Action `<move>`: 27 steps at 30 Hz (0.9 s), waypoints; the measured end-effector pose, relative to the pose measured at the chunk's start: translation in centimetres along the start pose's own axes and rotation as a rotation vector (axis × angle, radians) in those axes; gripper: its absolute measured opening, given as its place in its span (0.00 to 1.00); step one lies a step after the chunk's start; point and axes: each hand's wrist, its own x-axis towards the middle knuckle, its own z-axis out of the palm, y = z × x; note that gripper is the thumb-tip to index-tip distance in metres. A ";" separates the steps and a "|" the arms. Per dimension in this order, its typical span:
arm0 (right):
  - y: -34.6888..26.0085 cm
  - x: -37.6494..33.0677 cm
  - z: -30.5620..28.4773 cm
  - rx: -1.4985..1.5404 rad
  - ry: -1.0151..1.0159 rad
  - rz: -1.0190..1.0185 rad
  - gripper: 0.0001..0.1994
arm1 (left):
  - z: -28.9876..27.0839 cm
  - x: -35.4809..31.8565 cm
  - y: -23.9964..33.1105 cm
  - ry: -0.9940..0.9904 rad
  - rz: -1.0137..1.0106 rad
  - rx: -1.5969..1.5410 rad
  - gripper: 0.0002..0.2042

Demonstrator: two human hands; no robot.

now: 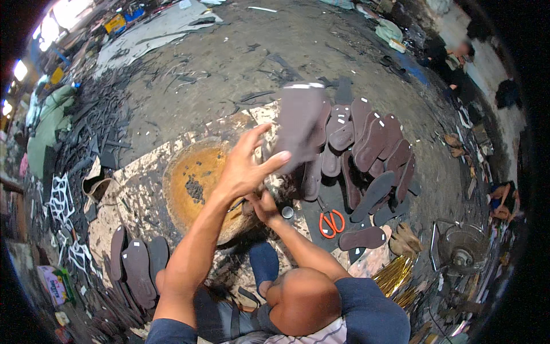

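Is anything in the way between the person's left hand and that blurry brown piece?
Nothing visible. The left hand is open, right beside the lower left edge of the brown piece; the blur hides whether they touch.

Grey floor (229, 63): dark scraps (109, 117), pale sheet (129, 50), heaped brown soles (369, 143).

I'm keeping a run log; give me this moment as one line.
Left hand: spread, at blurred brown soles, contact unclear | right hand: nearer the body, grip unclear | nearby: round block, orange-handled scissors
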 end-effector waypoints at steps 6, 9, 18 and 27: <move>1.0 0.8 1.2 -0.463 -0.009 0.027 0.17 | -7.0 -7.0 -5.2 0.176 -0.035 0.073 0.25; -1.9 -0.6 0.9 -0.138 -0.032 0.061 0.16 | -12.8 -16.1 -11.5 0.340 -0.319 0.190 0.25; -1.6 -0.6 1.2 0.251 -0.100 0.241 0.14 | -17.1 -47.5 -17.9 0.658 -0.942 1.165 0.44; -2.4 -0.6 0.8 0.166 -0.043 0.231 0.14 | -28.3 -43.1 -17.9 0.910 -0.576 1.056 0.31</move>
